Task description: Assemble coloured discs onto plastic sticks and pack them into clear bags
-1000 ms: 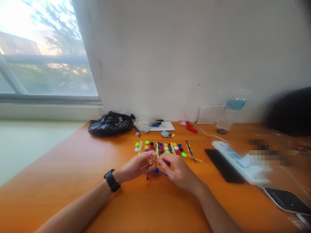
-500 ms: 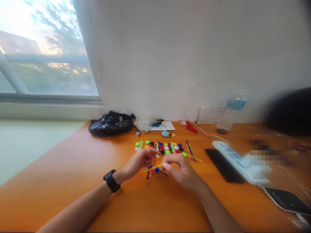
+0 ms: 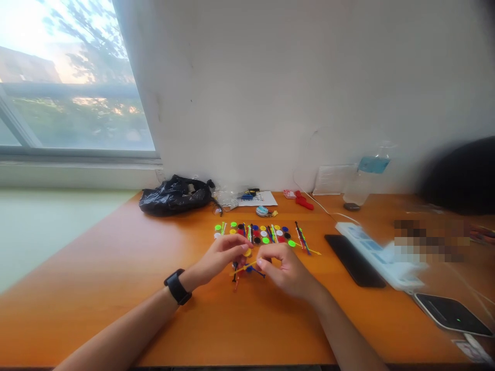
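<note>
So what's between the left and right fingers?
In the head view: a yellow stick in the right fingers, a yellow disc by the left fingers.

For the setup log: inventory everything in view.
Held stick: 1, yellow, centre
Held disc: 1, yellow, centre
Partly hidden pieces: uncounted, blue/black/red, centre
Discs: many, mixed, mid-table
Loose sticks: several, mixed, among discs
Bag: 1, black, back left
Paper: 1, white, back centre
Red item: 1, red, behind discs
Bottle: 1, clear, back right
Case: 1, pale, right
Slab: 1, black, beside case
Pad: 1, black, front right
Other clutter: uncounted, mixed, back and right
Window: 1, pale, back left
Table: 1, orange-brown, foreground
Watch: 1, black, left wrist
Left hand: 1, bare, centre
Right hand: 1, bare, centre
</note>
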Tool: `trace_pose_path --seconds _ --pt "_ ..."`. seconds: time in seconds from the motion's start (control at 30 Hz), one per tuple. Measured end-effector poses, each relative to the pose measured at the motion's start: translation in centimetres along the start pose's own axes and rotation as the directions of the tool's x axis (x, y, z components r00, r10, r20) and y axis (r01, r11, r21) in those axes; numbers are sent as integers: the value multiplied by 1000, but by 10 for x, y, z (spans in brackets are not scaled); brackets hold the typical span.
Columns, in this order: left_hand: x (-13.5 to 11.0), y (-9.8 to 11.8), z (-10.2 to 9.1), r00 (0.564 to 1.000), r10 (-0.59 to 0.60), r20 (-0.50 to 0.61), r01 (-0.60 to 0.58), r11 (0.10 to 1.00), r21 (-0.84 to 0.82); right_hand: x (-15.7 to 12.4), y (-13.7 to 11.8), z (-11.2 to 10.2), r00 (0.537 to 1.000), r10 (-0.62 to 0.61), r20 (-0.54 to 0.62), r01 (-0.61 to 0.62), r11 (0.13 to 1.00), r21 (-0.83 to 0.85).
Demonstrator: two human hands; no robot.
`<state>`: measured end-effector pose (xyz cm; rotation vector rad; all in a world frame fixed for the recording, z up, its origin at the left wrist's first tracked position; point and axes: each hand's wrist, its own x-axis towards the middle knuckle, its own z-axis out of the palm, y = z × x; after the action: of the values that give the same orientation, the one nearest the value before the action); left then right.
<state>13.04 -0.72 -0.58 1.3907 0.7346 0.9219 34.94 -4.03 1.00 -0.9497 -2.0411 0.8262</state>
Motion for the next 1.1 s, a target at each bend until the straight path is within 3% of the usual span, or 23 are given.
trace_pose_path --seconds 0.17,0.4,0.57,0.93,1.1 --pt "2 -5 -2 998 35 60 -36 999 14 0 -3 0 999 41 5 -41 999 7" --pt "1 -4 0 998 69 5 -69 989 131 2 -7 -3 995 102 15 -103 994 47" --pt "-2 4 0 997 56 43 -63 983 173 1 -6 -3 994 104 27 -105 992 63" --pt "-1 -1 1 978 45 202 -51 998 21 2 6 -2 989 149 15 -150 984 99" --pt "0 -1 2 972 79 221 -79 997 -9 2 5 -3 985 156 67 -165 975 147"
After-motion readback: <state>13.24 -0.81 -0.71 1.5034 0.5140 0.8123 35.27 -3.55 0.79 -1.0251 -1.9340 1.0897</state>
